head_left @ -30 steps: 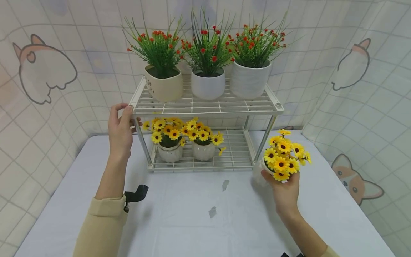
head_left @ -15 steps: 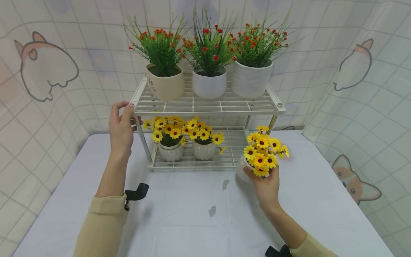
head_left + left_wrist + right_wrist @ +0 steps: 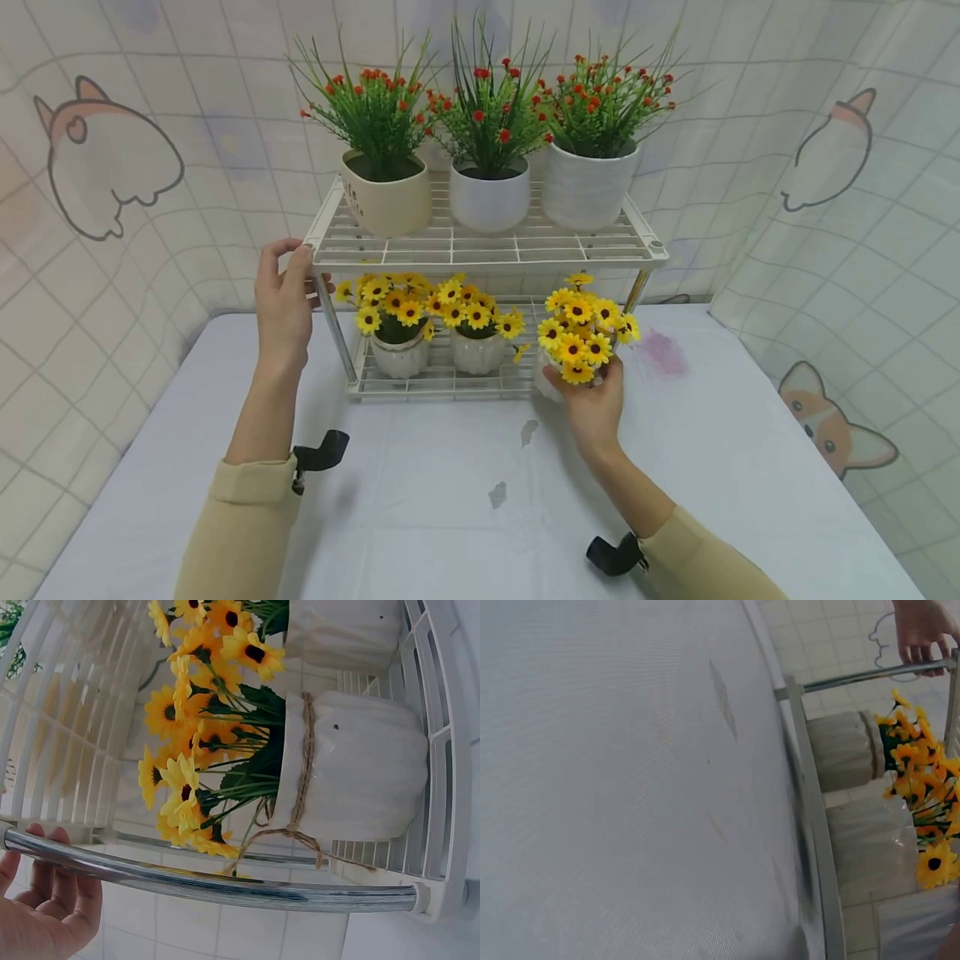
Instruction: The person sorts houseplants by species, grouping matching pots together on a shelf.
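A white two-tier wire rack (image 3: 480,266) stands at the back of the table. My left hand (image 3: 285,312) holds its upper left corner; in the left wrist view the fingers (image 3: 64,892) curl behind the chrome post (image 3: 225,889). At the right end of the lower tier, my right hand (image 3: 596,408) grips a white pot of yellow flowers (image 3: 576,333). Whether this pot touches the tier cannot be told. Two similar flower pots (image 3: 401,358) (image 3: 477,354) sit left of it on that tier. Twine circles the left one, seen in the left wrist view.
On the upper tier stand a cream pot (image 3: 390,204), a smooth white pot (image 3: 489,200) and a ridged white pot (image 3: 588,187), all with red-flowered grass. A patterned curtain (image 3: 810,250) surrounds the white tabletop (image 3: 420,500).
My right hand has carried its flower pot leftward and away from me, from beside the rack's right post to the lower tier's right end. My left hand has stayed at the corner.
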Motion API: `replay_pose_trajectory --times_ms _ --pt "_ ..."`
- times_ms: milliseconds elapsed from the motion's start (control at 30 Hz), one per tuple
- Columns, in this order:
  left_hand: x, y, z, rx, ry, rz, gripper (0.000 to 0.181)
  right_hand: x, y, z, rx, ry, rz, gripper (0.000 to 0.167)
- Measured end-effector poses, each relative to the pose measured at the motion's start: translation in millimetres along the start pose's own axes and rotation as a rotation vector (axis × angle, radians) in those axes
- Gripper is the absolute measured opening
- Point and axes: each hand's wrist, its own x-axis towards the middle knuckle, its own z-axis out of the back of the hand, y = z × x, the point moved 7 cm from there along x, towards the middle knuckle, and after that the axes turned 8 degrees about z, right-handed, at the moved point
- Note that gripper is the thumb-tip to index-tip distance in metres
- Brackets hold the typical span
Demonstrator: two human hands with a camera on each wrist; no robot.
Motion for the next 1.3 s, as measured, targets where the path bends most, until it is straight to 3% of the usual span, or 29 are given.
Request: replay_pose_trajectory --times_ms 133,433,700,867,1133,1300 --pt "-1.2 1.0 0.8 -0.009 -0.002 0.004 0.032 6.1 -8 -8 -0.006 -0.016 -0.017 0.085" --pt "-2.5 0.8 0.0 0.026 -0.016 -0.004 0.035 21.6 -24 -19 -0.124 -0.058 -0.09 0.088" --pt "-2.7 -0.9 -1.0 0.013 -0.002 -0.024 0.035 37.1 -37 -26 -0.138 -0.087 -0.097 0.09" --pt "-1.4 1.0 -0.1 0.012 -0.009 -0.004 0.033 44.3 -39 -29 -0.132 -0.094 -0.084 0.089" --pt "1.4 2.5 0.8 0.005 0.002 -0.001 0.034 44.4 -43 -30 -0.146 -0.073 -0.057 0.09" --pt "1.7 3.6 2.1 0.014 0.026 0.006 0.037 31.6 -38 -25 -0.213 0.029 -0.053 0.091"
